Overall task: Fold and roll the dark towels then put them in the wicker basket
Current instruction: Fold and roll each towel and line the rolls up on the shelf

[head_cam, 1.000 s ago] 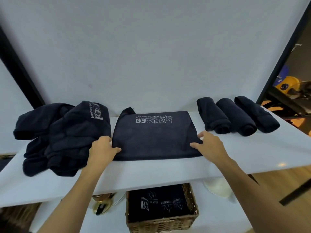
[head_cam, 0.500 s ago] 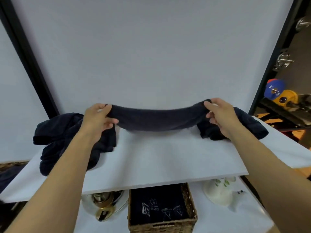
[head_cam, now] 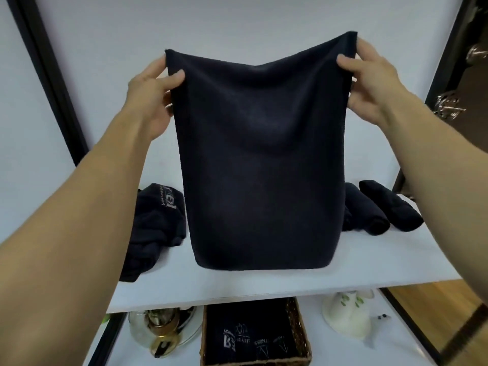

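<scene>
Towel (head_cam: 258, 154) is up in the air, hanging flat and facing us, pinched at its two top corners. Left hand (head_cam: 155, 85) has the top-left corner, thumb on our side, fingers (head_cam: 158, 67) wrapped round the edge. Right hand (head_cam: 369, 75) has the top-right corner the same way and sits a bit higher. Both grips are closed tight on cloth, with nothing else in either hand. The top edge sags between them.

Key relation: the towel drops straight down from the fingers, so its long axis is vertical and its short axis runs hand to hand. It is centred between the arms, and we read neither hand as nearer. The bottom edge points down at the shelf (head_cam: 264, 283) and sits low over it. We cannot tell if it touches or is just above. The near face is plain, with no print showing.

We judge the next step is laying it down or halving it. Either way the bottom edge meets the shelf first, so both hands should travel together or the cloth will skew.

Pile (head_cam: 155, 225) of loose towels lies on the shelf to the left. Rolls (head_cam: 383, 210) lie to the right, partly hidden behind the hanging cloth. Basket (head_cam: 299, 328) sits on the lower level under the shelf front, below the towel, with printed towels inside.
</scene>
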